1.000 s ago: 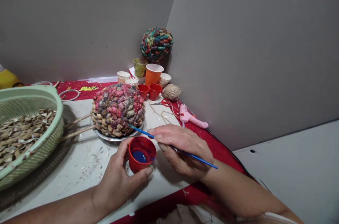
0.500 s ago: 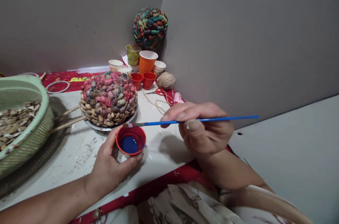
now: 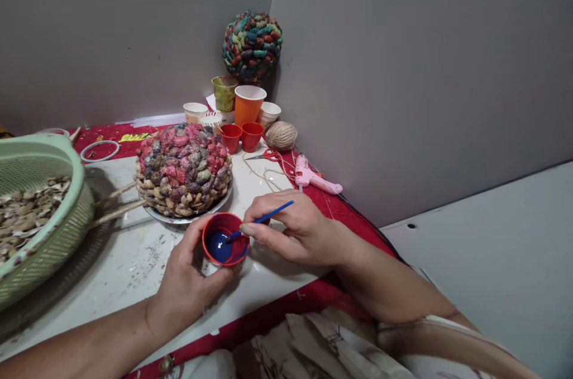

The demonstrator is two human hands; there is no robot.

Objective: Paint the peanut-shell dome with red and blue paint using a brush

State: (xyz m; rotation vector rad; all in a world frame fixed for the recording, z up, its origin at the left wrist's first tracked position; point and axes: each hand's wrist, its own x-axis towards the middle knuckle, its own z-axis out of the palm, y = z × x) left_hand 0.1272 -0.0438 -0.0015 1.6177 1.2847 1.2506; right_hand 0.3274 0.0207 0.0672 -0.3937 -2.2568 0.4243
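My left hand is wrapped round a small red cup, which tilts a little toward me. Dark blue paint covers part of the cup's bottom. Between the thumb and fingers of my right hand is a blue paintbrush, its tip down in the paint. Just behind the cup, a rounded form covered in peanut shells rests in a metal dish. Its upper part is coloured pink, purple and grey; the lower shells are bare tan.
A green basket of shells stands at left. Behind are red cups, an orange cup, a twine ball, scissors and a multicoloured shell ball. A pink glue gun lies right, near the grey wall.
My right hand has moved left and down, bringing the brush from above the cup's rim into the paint. The glue gun now shows fully. My left hand keeps hold of the cup.
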